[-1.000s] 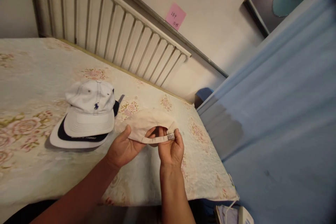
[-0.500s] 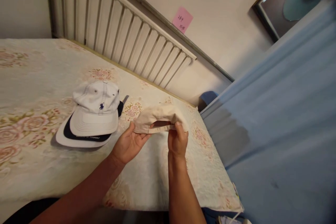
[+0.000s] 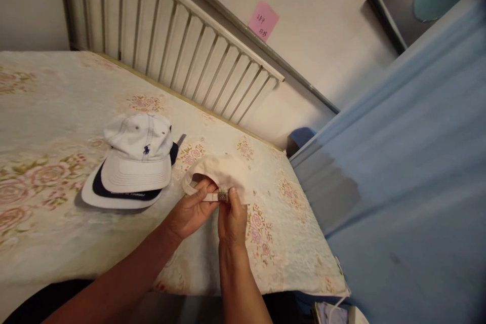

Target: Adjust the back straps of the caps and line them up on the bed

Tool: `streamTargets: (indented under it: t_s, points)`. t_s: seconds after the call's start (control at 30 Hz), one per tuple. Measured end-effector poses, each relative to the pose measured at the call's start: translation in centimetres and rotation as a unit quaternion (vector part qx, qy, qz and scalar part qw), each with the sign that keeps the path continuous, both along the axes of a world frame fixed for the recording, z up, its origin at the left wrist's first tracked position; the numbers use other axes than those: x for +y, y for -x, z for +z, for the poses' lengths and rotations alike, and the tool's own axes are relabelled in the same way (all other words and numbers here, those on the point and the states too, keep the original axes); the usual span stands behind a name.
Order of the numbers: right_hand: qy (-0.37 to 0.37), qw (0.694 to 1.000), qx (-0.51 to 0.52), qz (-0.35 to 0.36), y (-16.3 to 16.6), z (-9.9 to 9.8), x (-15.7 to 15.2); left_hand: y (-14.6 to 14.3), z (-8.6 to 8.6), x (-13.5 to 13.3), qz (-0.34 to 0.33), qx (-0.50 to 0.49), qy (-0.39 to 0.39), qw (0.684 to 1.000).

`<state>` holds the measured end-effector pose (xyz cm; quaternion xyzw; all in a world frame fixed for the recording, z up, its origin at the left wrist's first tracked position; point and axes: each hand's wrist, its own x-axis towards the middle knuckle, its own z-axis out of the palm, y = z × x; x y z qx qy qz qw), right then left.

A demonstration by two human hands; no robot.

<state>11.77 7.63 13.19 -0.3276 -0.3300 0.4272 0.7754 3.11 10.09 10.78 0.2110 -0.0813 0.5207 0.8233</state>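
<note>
While your left hand (image 3: 191, 213) pinches the narrow strap (image 3: 210, 197) of the soft, domed beige cap (image 3: 225, 171) between thumb and fingers, your right hand (image 3: 232, 220) grips it at the small rectangular clasp (image 3: 223, 197), over the floral cloth (image 3: 290, 248). Left of it sit the stacked caps (image 3: 137, 139), pale-topped and curve-brimmed, and beyond stands the ribbed, off-white radiator (image 3: 180, 45).

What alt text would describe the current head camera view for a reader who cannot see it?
The left hand and right hand hold a beige cap by its back strap, over a flowered cloth. Stacked caps, a white one on top, lie to the left; a radiator stands beyond and a curtain hangs on the right.
</note>
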Motion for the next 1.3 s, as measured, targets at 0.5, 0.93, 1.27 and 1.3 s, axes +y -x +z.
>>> streamTargets:
  t_s: [0.5, 0.93, 1.27, 1.3]
  points:
    - [0.03, 0.999, 0.012, 0.02, 0.5, -0.2, 0.1, -0.4, 0.2, -0.6, 0.095, 0.161, 0.121, 0.975]
    - [0.085, 0.972, 0.214, 0.042, -3.8, 0.0, 1.7, 0.1, -0.1, 0.1, 0.109, 0.184, 0.079, 0.974]
    - [0.022, 0.981, 0.181, -0.062, -0.9, 1.7, 0.7, 0.6, 0.1, 0.7, 0.078, 0.04, 0.146, 0.985]
    - [0.02, 0.981, 0.181, -0.073, -0.7, 1.5, 0.7, 0.6, 0.1, 0.6, 0.073, 0.017, 0.154, 0.985]
